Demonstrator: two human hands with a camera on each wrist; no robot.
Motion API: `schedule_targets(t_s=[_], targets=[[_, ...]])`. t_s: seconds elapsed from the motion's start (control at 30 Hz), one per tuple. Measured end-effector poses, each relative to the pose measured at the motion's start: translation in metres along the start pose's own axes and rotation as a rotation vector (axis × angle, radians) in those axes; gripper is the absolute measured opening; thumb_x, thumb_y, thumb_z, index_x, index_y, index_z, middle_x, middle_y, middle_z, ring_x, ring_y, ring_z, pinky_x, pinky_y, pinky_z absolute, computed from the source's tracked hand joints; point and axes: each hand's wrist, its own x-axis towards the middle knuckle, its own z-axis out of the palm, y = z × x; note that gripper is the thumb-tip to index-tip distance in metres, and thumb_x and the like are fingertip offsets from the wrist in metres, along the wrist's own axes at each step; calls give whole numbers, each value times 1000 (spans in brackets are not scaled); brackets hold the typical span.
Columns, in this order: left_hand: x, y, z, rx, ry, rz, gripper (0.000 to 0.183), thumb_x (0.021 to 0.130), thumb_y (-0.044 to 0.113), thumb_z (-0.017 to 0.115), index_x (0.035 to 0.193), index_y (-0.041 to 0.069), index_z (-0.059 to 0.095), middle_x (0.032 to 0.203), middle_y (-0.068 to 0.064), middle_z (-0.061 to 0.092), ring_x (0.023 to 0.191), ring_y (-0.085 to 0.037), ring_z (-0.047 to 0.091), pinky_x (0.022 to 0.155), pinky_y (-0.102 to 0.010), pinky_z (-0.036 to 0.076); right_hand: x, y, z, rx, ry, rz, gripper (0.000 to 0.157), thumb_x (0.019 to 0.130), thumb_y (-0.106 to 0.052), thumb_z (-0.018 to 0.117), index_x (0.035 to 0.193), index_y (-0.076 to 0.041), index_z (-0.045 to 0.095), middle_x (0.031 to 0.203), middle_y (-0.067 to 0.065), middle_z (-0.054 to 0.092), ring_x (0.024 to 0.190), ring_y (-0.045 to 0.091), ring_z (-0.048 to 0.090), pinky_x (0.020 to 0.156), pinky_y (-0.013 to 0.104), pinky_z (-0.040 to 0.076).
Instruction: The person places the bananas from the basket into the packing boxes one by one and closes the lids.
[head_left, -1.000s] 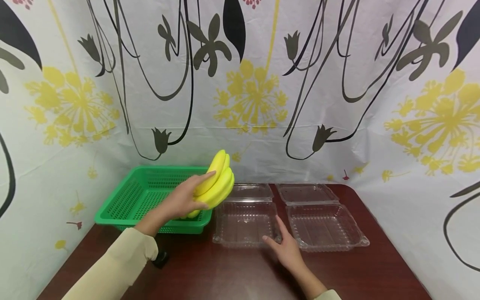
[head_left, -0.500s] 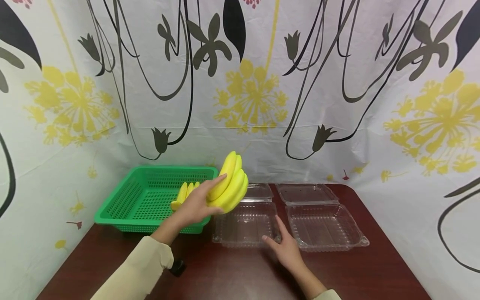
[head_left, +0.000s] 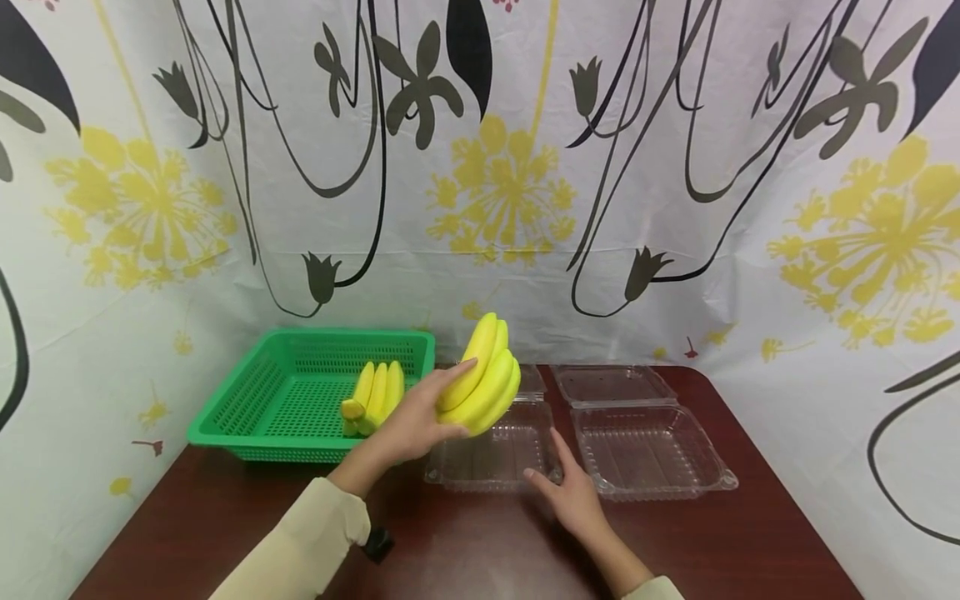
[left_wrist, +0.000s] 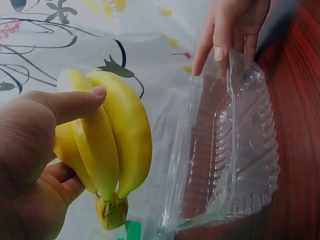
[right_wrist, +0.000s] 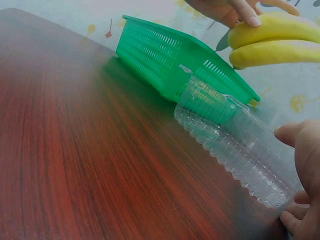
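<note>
Left grip round banana bunch, right grip pinching edge of clear container, green basket beside it

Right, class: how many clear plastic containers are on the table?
2. One container stands just right of the green basket, with the right hand at its near right corner; the other container stands farther right. Both are open. No other shows in any view.

Table: dark red-brown, wood-grained, far right corner rounded. Directly on it: green basket, left; left box, just right of basket; right box beside it. Both boxes clear, lids open toward far edge.
</note>
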Motion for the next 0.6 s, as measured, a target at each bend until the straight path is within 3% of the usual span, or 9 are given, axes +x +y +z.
schedule_targets(t_s=[0.13,0.3,0.4,0.47,0.5,0.6], targets=[[1,1,6,3,-5,8,97,74,20,87,152,36,32,134,-4,52,110,-19,51,94,-41,44,0,1,0,0,-9,-3,85,86,-35,74,155,-19,27,136,21,50,45,11,23,54,33,39],[-1,1,14,7,-37,3,97,75,21,86,153,36,30,135,-3,51,107,-17,53,90,-39,46,0,0,0,-7,-26,-3,85,87,-36,73,155,-20,25,139,21,49,51,13,34,57,34,40],[-1,1,17,22,-56,-7,97,76,20,85,153,36,29,136,-4,50,108,-17,53,90,-39,47,0,0,0,-14,-25,-14,85,87,-36,73,155,-19,25,142,22,47,68,22,53,63,40,47],[0,1,20,33,-79,-20,97,76,20,85,153,37,29,135,-4,50,105,-17,53,88,-39,47,-1,0,-1,-20,-17,-24,84,87,-38,72,155,-18,26,144,24,44,93,31,61,75,47,50],[1,1,21,36,-92,-30,97,76,20,85,153,37,28,135,-4,51,104,-17,53,88,-39,47,-2,0,-1,-22,-14,-28,84,88,-38,72,155,-17,26,144,24,43,105,35,59,80,50,50],[1,-1,26,47,-131,-61,98,76,19,85,153,38,28,133,-4,52,101,-17,53,86,-38,47,-2,-1,-1,-13,-13,-28,84,88,-39,71,155,-17,26,144,25,43,122,44,50,88,58,46]])
